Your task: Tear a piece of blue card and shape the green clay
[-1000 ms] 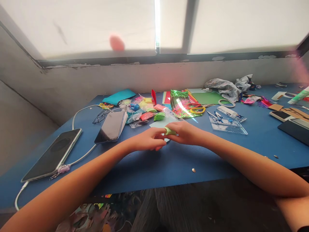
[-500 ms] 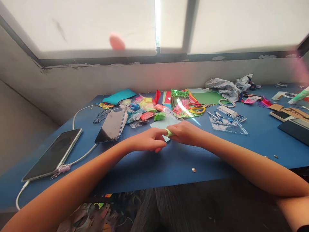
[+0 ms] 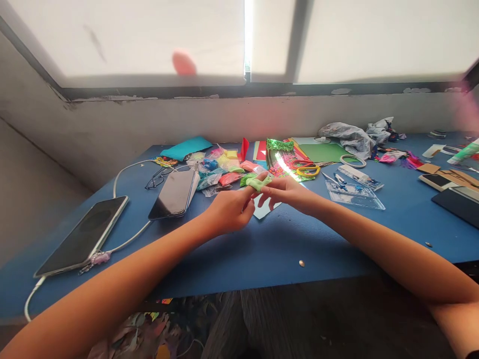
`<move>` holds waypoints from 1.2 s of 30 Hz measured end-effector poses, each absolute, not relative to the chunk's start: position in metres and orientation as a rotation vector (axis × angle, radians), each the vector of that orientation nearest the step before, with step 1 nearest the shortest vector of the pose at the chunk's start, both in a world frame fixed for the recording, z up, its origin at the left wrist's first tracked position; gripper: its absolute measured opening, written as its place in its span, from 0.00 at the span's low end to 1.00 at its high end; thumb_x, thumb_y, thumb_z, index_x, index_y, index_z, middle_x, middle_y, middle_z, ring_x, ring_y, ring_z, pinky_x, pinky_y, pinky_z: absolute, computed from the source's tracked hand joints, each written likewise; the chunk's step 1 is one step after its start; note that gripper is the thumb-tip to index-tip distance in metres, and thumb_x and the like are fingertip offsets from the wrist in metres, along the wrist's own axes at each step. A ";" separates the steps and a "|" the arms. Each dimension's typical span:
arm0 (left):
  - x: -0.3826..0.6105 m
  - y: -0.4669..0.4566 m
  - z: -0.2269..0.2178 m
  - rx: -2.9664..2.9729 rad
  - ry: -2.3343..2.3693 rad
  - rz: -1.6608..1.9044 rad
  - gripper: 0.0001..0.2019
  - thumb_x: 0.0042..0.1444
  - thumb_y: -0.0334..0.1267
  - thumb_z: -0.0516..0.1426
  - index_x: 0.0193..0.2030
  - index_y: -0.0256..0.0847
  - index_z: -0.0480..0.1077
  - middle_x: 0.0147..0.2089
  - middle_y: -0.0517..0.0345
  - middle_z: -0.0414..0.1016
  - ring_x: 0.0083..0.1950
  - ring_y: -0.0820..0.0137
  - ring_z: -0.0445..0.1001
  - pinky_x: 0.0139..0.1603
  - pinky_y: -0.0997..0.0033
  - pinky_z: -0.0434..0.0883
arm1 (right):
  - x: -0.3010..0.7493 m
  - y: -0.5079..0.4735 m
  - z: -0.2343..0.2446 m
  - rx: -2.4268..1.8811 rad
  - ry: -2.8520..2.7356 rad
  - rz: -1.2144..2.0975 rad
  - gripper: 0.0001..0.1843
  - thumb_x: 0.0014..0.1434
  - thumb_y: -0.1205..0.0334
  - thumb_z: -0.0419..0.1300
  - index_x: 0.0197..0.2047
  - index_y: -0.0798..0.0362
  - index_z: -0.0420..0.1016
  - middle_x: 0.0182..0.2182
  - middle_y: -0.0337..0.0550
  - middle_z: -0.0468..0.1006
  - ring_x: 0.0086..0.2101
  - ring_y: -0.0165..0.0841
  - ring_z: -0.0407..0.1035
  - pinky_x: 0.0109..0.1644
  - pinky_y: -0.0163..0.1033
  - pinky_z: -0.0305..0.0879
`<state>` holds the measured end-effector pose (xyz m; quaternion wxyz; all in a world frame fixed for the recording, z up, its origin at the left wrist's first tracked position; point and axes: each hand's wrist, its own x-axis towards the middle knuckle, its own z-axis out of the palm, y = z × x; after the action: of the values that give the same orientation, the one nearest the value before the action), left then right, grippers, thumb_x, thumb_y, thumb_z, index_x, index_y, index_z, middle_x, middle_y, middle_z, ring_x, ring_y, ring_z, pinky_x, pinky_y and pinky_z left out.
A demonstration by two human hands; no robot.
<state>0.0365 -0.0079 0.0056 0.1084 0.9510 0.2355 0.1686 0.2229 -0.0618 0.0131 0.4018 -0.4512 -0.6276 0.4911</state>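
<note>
A lump of light green modelling clay (image 3: 257,184) is draped over the outstretched index finger of my left hand (image 3: 232,209). The left hand's other fingers are curled in. From the right, my right hand (image 3: 290,193) pinches the clay's edge between thumb and fingertips, its lower fingers hanging loose. Both hands are held above the blue table (image 3: 239,264). Below them lies a pale sheet of paper (image 3: 264,210), partly covered by the hands. Just behind are small bags of coloured clay (image 3: 229,178).
Two phones (image 3: 174,194) (image 3: 84,237) with white cables lie left. Scissors (image 3: 307,171), coloured paper (image 3: 324,152), a tape roll (image 3: 353,160) and a clear case with compasses (image 3: 354,193) are behind and right. A small shiny piece (image 3: 301,263) lies near the front edge.
The clay has risen slightly and now spreads wider over the left index finger. My left hand has turned with that finger pointing up; the right hand's fingers have loosened from a closed grip.
</note>
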 end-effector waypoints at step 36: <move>0.036 -0.006 -0.004 2.414 0.302 0.384 0.09 0.58 0.37 0.47 0.40 0.37 0.64 0.17 0.73 0.49 0.19 0.79 0.47 0.22 0.76 0.50 | 0.211 -0.072 0.012 -1.056 -1.354 1.186 0.21 0.37 0.47 0.74 0.19 0.55 0.73 0.20 0.34 0.69 0.26 0.25 0.60 0.32 0.35 0.58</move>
<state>0.0358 -0.0064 -0.0036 0.3327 0.9243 0.1155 0.1471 0.2106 -0.0725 0.0123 0.5033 -0.4372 -0.5605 0.4913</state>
